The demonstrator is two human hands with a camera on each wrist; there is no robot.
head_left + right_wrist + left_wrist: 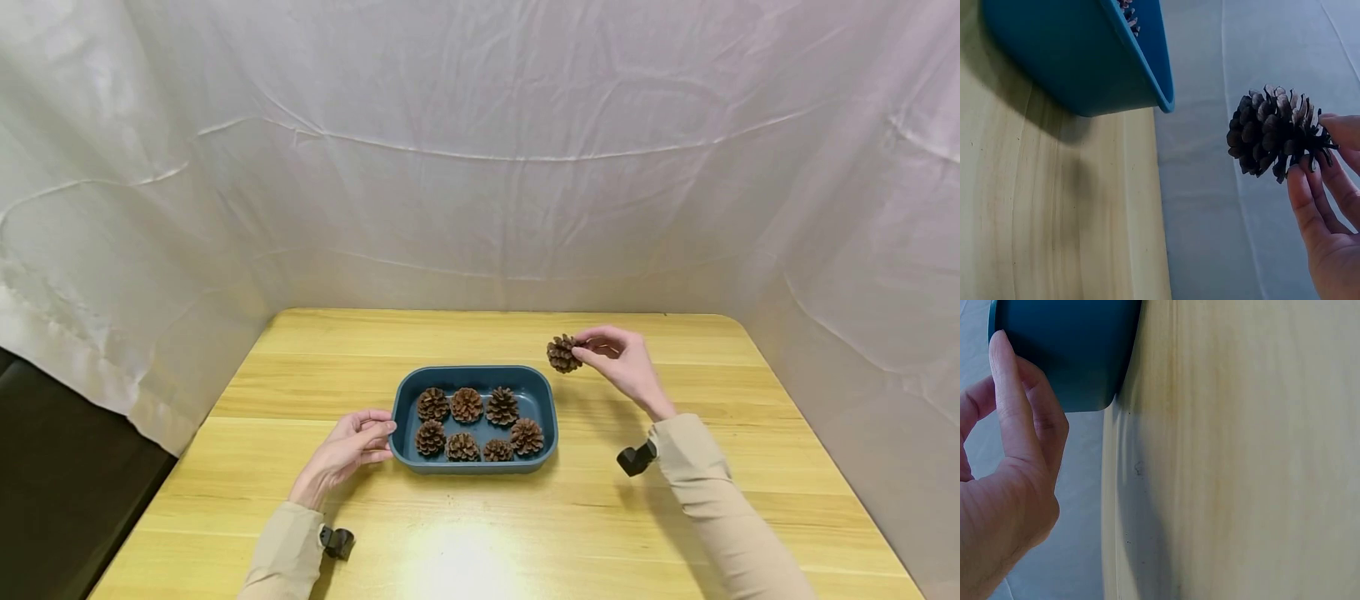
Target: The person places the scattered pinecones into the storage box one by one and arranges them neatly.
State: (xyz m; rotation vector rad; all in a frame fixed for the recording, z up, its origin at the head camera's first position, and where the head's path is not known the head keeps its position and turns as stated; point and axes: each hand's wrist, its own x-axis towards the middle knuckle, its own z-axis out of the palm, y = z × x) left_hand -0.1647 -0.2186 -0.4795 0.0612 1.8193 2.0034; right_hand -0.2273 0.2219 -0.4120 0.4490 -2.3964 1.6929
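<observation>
Just pinching a pine cone (562,353) in right hand (621,363) fingertips beyond the tray's (547,396) far right corner, left hand (347,451) fingers lightly curled, steadying its left wall.

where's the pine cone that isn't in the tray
In the head view it is pinched in the right hand: the pine cone is held above the table, just beyond the far right corner of the blue tray.

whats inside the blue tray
The blue tray holds seven pine cones in two rows. Bare tray floor shows between them; anything under the cones is hidden.
</observation>
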